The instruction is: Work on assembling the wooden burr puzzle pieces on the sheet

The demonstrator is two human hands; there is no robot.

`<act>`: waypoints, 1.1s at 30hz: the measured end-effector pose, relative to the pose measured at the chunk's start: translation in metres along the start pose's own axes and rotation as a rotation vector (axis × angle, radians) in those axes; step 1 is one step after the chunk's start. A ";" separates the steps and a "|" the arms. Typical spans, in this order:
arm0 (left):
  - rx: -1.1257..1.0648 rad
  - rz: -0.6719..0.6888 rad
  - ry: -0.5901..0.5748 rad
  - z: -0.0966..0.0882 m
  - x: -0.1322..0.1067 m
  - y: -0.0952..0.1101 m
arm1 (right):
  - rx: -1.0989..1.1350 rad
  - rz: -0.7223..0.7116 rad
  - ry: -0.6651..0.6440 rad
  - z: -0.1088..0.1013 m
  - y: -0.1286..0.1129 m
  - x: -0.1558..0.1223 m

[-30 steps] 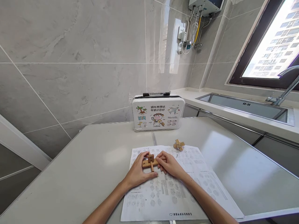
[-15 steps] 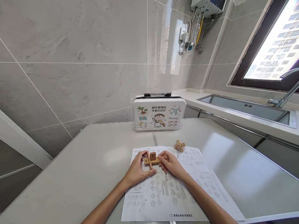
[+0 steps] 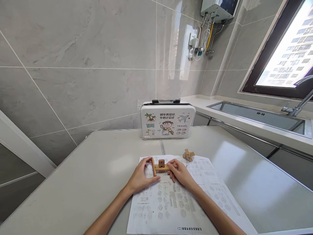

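My left hand pinches a thin wooden puzzle piece by its two ends, between the thumb and fingers. Beside it, my right hand grips the right end of a horizontal wooden bar, whose left end meets the thin piece. A small upright wooden block with a dark mark is set across the middle of this bar. The right fingers cover the bar's right end. Farther back, an assembled star-shaped wooden puzzle rests at the top edge of the printed sheet.
A white case with cartoon prints and a black handle stands at the back of the white table. A sink with a faucet is set into the counter at right. Tiled walls rise behind.
My left hand has shifted slightly left, and the thin piece has moved from across the bar toward its left end. My right hand keeps hold of the bar.
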State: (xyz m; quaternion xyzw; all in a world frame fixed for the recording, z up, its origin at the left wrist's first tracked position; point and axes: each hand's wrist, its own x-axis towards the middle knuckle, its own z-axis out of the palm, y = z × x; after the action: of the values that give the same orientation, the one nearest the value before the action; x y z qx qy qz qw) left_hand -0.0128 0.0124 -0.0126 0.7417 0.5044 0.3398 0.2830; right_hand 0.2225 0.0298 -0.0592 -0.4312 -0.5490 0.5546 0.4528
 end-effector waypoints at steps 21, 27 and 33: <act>0.415 0.018 0.227 -0.005 0.008 -0.049 | 0.032 0.001 0.045 -0.002 0.002 0.002; 0.415 0.042 0.196 -0.005 0.008 -0.050 | 0.024 -0.006 0.036 -0.003 0.003 0.002; 0.405 0.036 0.194 -0.005 0.008 -0.045 | 0.019 0.008 0.042 -0.003 0.000 0.002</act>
State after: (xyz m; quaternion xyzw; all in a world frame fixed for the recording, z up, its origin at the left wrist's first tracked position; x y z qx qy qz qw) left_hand -0.0403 0.0351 -0.0422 0.7559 0.5739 0.3065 0.0724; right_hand 0.2253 0.0320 -0.0595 -0.4404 -0.5323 0.5525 0.4663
